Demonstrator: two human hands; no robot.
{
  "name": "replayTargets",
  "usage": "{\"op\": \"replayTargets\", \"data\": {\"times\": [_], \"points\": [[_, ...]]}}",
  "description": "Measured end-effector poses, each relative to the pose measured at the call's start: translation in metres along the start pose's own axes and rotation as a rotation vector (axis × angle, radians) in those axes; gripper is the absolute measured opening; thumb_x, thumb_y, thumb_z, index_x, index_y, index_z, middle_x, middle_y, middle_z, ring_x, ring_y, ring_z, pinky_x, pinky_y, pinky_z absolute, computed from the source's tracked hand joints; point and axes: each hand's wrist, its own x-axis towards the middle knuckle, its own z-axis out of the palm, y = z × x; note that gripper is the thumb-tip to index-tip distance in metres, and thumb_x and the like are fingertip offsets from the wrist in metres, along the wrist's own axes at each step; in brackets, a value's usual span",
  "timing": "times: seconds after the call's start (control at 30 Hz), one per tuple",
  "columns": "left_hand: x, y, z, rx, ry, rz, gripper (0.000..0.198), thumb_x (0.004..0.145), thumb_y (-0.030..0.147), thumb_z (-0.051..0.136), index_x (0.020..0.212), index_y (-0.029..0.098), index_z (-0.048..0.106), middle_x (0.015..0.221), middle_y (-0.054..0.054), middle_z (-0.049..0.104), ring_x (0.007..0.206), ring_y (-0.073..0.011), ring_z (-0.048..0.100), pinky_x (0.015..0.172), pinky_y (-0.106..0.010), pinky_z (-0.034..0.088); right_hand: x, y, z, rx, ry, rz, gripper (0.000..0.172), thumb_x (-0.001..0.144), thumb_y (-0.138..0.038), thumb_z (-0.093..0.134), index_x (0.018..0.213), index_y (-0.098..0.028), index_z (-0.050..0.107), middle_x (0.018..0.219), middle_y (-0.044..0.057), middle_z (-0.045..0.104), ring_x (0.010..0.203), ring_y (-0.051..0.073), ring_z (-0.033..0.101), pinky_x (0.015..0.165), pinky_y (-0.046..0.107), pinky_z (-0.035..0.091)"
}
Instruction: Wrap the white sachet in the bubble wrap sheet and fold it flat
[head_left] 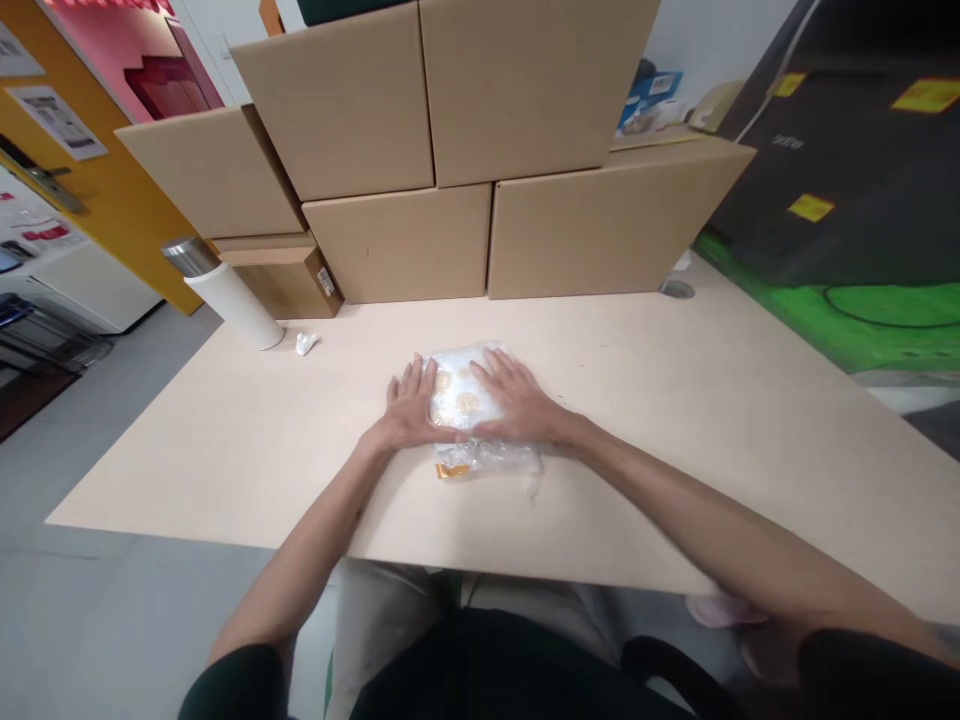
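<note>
Head view, centre of the frame: a packet [454,388] lies on the table [675,380] under the left hand [411,408] and the right hand [517,402], both laid over its sides with fingers spread and nothing gripped. If too much weight were put on it, the contents, which cannot be made out, might be crushed. Loose film [491,458] along its lower edge is left unheld and crumpled, so it could be folded under; by uneven pressure the packet might be slid askew. Gold marks [466,403] and an orange strip [452,470] are seen there, but no words can be read. Left of centre, the bottle [236,305] beside a scrap [306,343] could be tipped by a wide sweep of the left arm [300,545]. Across the top, boxes [536,90] are stacked in two tiers and might be dislodged if bumped; on the small box [281,282] a label [325,281] is too small to read. At upper right, yellow stickers [811,208] and pale lettering [787,142] are blurred; at upper left, papers [60,122] on the door [112,190] are equally illegible.
</note>
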Motion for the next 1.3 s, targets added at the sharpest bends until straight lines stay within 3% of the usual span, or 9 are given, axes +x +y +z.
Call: {"op": "replayTargets", "data": {"times": [0.23, 0.5, 0.73, 0.87, 1.03, 1.1, 1.17, 1.23, 1.3], "points": [[0.002, -0.012, -0.005, 0.057, -0.086, 0.094, 0.144, 0.052, 0.074, 0.077, 0.159, 0.019, -0.002, 0.164, -0.021, -0.012, 0.151, -0.0403, -0.008, 0.119, -0.059, -0.003, -0.009, 0.020, -0.006, 0.029, -0.083, -0.092, 0.125, 0.065, -0.084, 0.063, 0.160, -0.028, 0.006, 0.167, 0.011, -0.006, 0.150, 0.044, -0.007, 0.119, 0.059, 0.005], [0.001, -0.016, -0.005, 0.055, -0.095, 0.139, 0.144, 0.052, 0.071, 0.079, 0.160, 0.020, 0.000, 0.165, -0.020, -0.007, 0.151, -0.0413, -0.005, 0.119, -0.058, -0.003, -0.014, 0.022, 0.002, 0.060, -0.048, -0.067, 0.120, 0.066, -0.078, 0.069, 0.159, -0.035, 0.006, 0.168, 0.005, -0.001, 0.151, 0.044, -0.004, 0.121, 0.058, 0.008], [0.003, -0.016, -0.004, 0.044, -0.112, 0.101, 0.143, 0.053, 0.070, 0.077, 0.159, 0.021, -0.005, 0.165, -0.018, -0.011, 0.152, -0.0385, -0.006, 0.120, -0.057, -0.006, -0.011, 0.021, 0.003, 0.050, -0.050, -0.050, 0.117, 0.067, -0.080, 0.066, 0.159, -0.031, 0.012, 0.167, 0.009, 0.001, 0.151, 0.042, -0.001, 0.120, 0.057, 0.010], [0.003, -0.011, -0.007, 0.015, -0.058, 0.053, 0.141, 0.051, 0.069, 0.081, 0.160, 0.021, 0.005, 0.165, -0.020, -0.006, 0.152, -0.0399, -0.003, 0.119, -0.058, -0.003, -0.007, 0.017, -0.001, 0.054, -0.055, 0.002, 0.118, 0.066, -0.082, 0.063, 0.159, -0.027, 0.016, 0.167, 0.013, 0.002, 0.152, 0.040, -0.004, 0.119, 0.059, 0.007], [-0.019, -0.003, -0.006, -0.026, 0.144, -0.053, 0.131, 0.061, 0.061, 0.080, 0.159, 0.018, 0.005, 0.165, -0.022, 0.008, 0.152, -0.0393, 0.008, 0.118, -0.060, 0.006, -0.013, 0.001, -0.004, 0.227, -0.006, 0.124, 0.126, 0.063, -0.080, 0.068, 0.160, -0.024, 0.009, 0.166, 0.015, -0.009, 0.152, 0.036, -0.011, 0.120, 0.057, 0.005], [-0.031, 0.001, -0.001, -0.127, 0.196, -0.051, 0.115, 0.072, 0.058, 0.073, 0.159, 0.018, 0.009, 0.160, -0.022, 0.026, 0.148, -0.0382, 0.024, 0.116, -0.059, 0.016, -0.017, -0.003, -0.001, 0.412, 0.138, 0.172, 0.117, 0.071, -0.076, 0.064, 0.160, -0.027, 0.006, 0.167, 0.014, -0.003, 0.153, 0.033, -0.001, 0.120, 0.054, 0.016], [-0.038, 0.004, 0.005, -0.277, 0.245, -0.062, 0.098, 0.081, 0.056, 0.065, 0.157, 0.016, 0.019, 0.150, -0.021, 0.044, 0.136, -0.0355, 0.043, 0.111, -0.054, 0.030, -0.020, -0.004, 0.003, 0.592, 0.336, 0.273, 0.103, 0.080, -0.071, 0.058, 0.159, -0.027, 0.009, 0.165, 0.015, 0.014, 0.151, 0.031, 0.020, 0.115, 0.050, 0.031], [-0.040, 0.008, 0.010, -0.455, 0.323, -0.113, 0.088, 0.083, 0.057, 0.062, 0.152, 0.012, 0.032, 0.135, -0.019, 0.055, 0.117, -0.0300, 0.057, 0.100, -0.045, 0.042, -0.018, -0.001, 0.007, 0.712, 0.466, 0.433, 0.093, 0.081, -0.065, 0.059, 0.156, -0.023, 0.021, 0.156, 0.019, 0.035, 0.139, 0.030, 0.043, 0.107, 0.046, 0.042], [-0.037, 0.012, 0.015, -0.648, 0.409, -0.175, 0.082, 0.080, 0.056, 0.067, 0.144, 0.010, 0.044, 0.115, -0.014, 0.063, 0.095, -0.0225, 0.062, 0.085, -0.035, 0.048, -0.012, 0.001, 0.008, 0.779, 0.509, 0.569, 0.085, 0.076, -0.058, 0.067, 0.146, -0.018, 0.039, 0.141, 0.019, 0.052, 0.122, 0.030, 0.059, 0.097, 0.042, 0.050]]}}
